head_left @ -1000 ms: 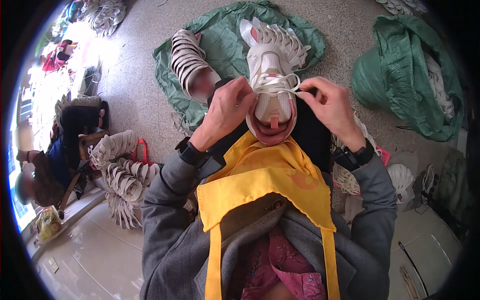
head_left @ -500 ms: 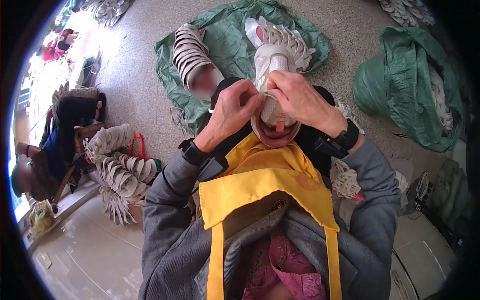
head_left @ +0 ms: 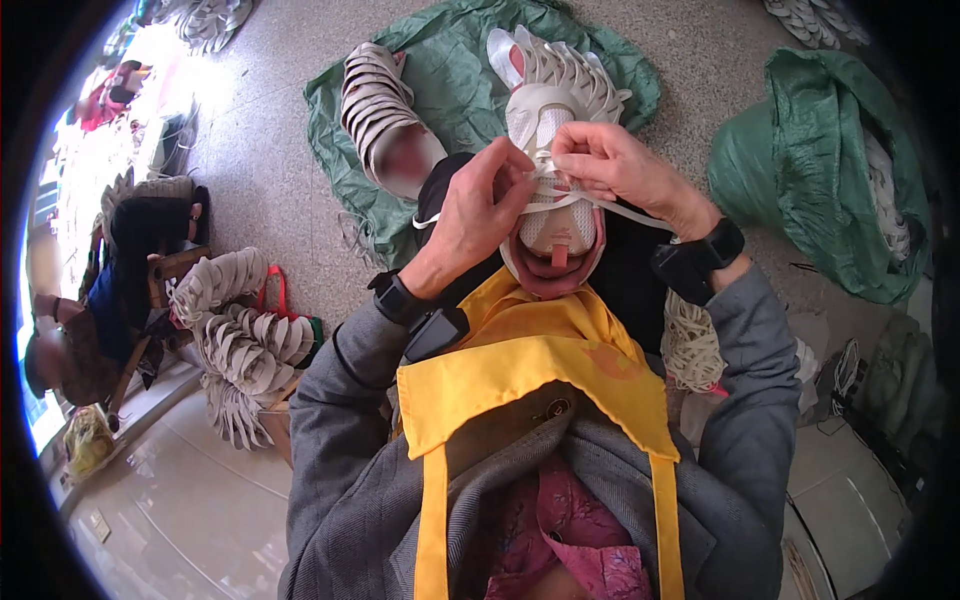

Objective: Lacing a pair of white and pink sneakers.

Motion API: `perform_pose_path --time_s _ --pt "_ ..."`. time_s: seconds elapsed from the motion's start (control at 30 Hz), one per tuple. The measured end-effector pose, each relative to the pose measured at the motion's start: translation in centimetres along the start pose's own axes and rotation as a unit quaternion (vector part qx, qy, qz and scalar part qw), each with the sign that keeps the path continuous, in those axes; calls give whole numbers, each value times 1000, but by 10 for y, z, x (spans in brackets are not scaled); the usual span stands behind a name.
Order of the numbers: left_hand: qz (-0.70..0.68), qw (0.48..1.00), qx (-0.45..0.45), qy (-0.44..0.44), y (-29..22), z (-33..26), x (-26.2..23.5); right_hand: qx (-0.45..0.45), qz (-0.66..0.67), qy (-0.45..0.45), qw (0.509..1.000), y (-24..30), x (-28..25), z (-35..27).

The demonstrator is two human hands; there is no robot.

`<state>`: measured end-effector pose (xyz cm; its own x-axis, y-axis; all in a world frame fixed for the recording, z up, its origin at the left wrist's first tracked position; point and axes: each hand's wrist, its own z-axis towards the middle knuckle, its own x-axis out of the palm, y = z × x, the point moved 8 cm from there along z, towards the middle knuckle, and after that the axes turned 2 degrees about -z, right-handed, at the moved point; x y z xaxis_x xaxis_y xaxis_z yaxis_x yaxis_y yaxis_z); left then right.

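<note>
White laces [head_left: 635,213] cross a pale shoe [head_left: 543,234] lying between and beneath the left hand [head_left: 476,215] and right hand [head_left: 630,175]. Right thumb and fingertips pinch a lace; the left fingers curl close by, their hold unclear. Beyond both hands spreads a green sheet [head_left: 458,95].

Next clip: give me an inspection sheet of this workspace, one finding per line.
Surface: speckled floor, green sheet spread on it.
Things in hand: pale shoe, toe toward the green sheet; white lace across it.
Clutter: stacked pale pieces at left, green sack at right.
Hands: left hand and right hand apparently pinching the white lace.
Cables: looped pale cord at right, perhaps a cable.
Surroundings: another person at far left.
</note>
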<state>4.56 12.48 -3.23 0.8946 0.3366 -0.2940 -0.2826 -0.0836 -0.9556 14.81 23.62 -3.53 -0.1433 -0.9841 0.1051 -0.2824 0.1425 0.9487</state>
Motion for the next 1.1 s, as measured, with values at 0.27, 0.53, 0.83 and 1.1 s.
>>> perform_pose_path --time_s 0.27,0.53,0.83,1.1 --pt "3 1000 6 30 5 7 4 -40 -53 -100 993 2 -5 -2" --pt "-239 949 -168 117 24 18 3 -98 -302 -271 909 37 -8 -51" --pt "-224 947 -166 162 18 27 -6 84 -159 -253 951 -10 -12 -85" --pt "-157 954 -159 198 25 18 6 1 -218 -231 948 -12 -27 -120"
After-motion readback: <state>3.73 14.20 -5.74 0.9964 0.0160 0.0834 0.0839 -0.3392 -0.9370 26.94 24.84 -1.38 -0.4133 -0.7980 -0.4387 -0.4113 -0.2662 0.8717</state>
